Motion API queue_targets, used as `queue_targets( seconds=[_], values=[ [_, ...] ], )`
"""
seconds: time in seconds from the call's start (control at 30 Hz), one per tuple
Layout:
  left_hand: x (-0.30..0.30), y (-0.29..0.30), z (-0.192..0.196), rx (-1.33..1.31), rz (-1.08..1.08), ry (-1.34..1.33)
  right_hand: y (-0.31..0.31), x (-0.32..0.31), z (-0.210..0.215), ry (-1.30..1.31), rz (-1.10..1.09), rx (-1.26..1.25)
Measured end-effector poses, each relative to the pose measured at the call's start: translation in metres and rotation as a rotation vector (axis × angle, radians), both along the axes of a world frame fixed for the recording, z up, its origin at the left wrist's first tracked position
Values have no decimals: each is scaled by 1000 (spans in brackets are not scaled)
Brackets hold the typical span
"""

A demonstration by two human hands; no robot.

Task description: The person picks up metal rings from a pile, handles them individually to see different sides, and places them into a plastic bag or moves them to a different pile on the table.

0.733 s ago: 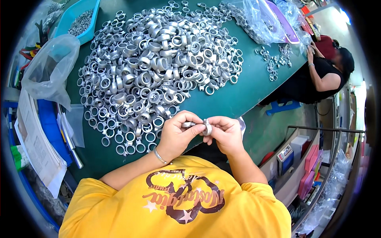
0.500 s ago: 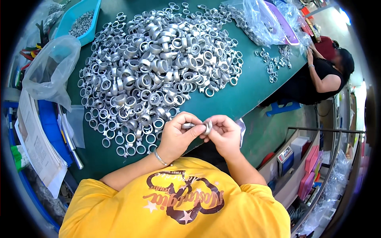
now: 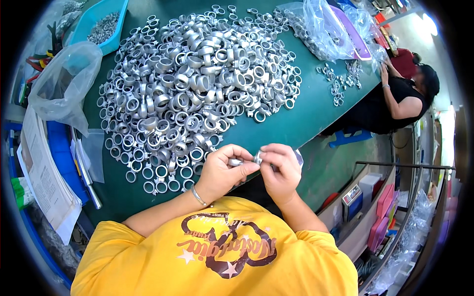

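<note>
Over the table's near edge, my two hands meet at a small silver metal ring (image 3: 257, 158). My left hand (image 3: 221, 170) is closed, its thumb tip against the ring; a second silver metal piece (image 3: 235, 162) lies between its thumb and fingers, mostly hidden. My right hand (image 3: 282, 172) pinches the ring from the other side, with its fingers curled. Just beyond them spreads a large heap of silver metal rings (image 3: 197, 84), many with a small lug on the rim, on the green table (image 3: 296, 116).
A turquoise bin (image 3: 116, 37) of small metal parts stands far left, near a clear plastic bag (image 3: 66, 93) and papers (image 3: 47, 172). Far right are a purple tray (image 3: 349, 32), plastic bags and small loose parts (image 3: 338, 84). Beyond the table's right edge sits another person (image 3: 400, 98).
My right hand has shifted its grip, its fingers now bent over the top of the ring, which has turned slightly. My left hand stays nearly in place.
</note>
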State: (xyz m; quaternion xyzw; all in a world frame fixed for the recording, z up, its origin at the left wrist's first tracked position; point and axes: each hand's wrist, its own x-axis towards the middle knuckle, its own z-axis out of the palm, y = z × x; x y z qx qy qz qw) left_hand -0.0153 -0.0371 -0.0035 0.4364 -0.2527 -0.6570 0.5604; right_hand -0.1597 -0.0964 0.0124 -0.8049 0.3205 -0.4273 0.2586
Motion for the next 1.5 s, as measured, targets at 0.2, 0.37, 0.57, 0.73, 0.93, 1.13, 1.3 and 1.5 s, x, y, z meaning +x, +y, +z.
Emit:
queue_targets(
  seconds=[0.2,0.37,0.57,0.73,0.93,1.13,1.3,1.5],
  values=[
    [1,-2,-2,75,50,527,-7,8,13,-64,290,-235],
    [5,-3,-5,65,35,561,-33,17,0,-4,36,-110],
    [0,-3,-7,30,69,400,-56,14,-17,367,-92,49],
    [-1,0,-7,-17,77,173,-35,-1,-15,-56,104,620],
    [1,1,0,-73,79,73,-24,-3,-1,12,311,241],
    [0,1,-4,-225,121,-174,-18,-2,-2,-154,284,374],
    [1,-1,-7,-354,149,-286,-14,-4,3,-295,228,962],
    [-2,-2,-6,-225,167,-111,-16,-3,-3,-416,403,819]
  ],
)
